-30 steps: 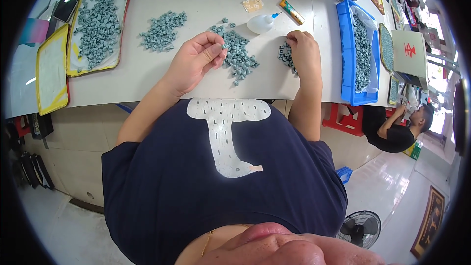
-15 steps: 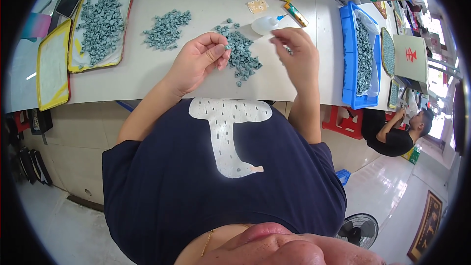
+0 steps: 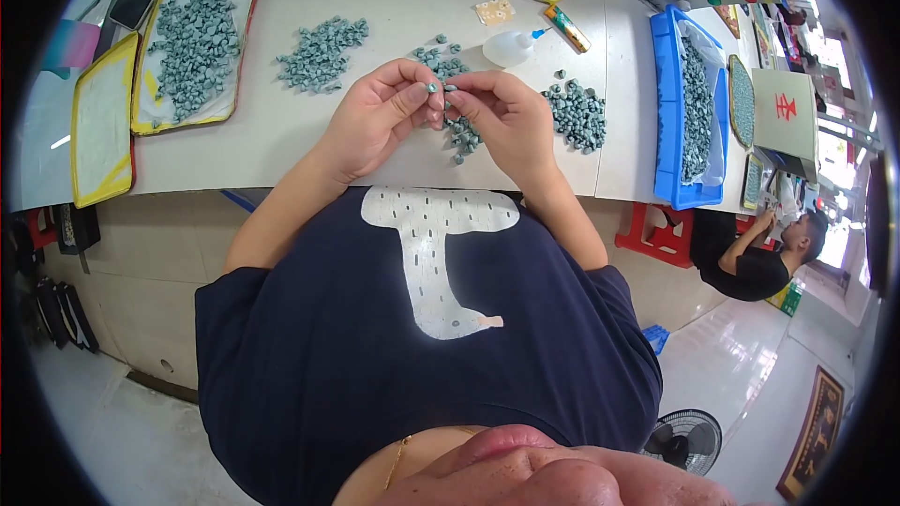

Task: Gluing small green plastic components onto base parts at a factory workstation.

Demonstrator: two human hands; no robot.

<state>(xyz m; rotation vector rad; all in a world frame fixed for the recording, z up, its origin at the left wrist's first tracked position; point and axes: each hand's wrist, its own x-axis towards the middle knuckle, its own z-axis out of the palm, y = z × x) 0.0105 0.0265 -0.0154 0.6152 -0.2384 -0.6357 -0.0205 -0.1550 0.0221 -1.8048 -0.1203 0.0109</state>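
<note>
Left hand (image 3: 380,122): thumb and forefinger clamped on a green piece (image 3: 432,88). Right hand (image 3: 514,122): thumb and forefinger clamped on a second piece (image 3: 450,88), just beside the first. Both hands sit above the tabletop (image 3: 384,173), partly covering the middle pile (image 3: 463,139) of similar pieces. Right pile (image 3: 578,116) lies just beside the right hand; left pile (image 3: 323,54) lies beyond the left hand, apart from the middle pile. Bottle (image 3: 507,49), white with a blue tip, rests on its side past the right hand, near a tube (image 3: 567,28). Blue bin (image 3: 667,103), at right, contains more pieces; so does the yellow-rimmed tray (image 3: 241,2) at far left.
</note>
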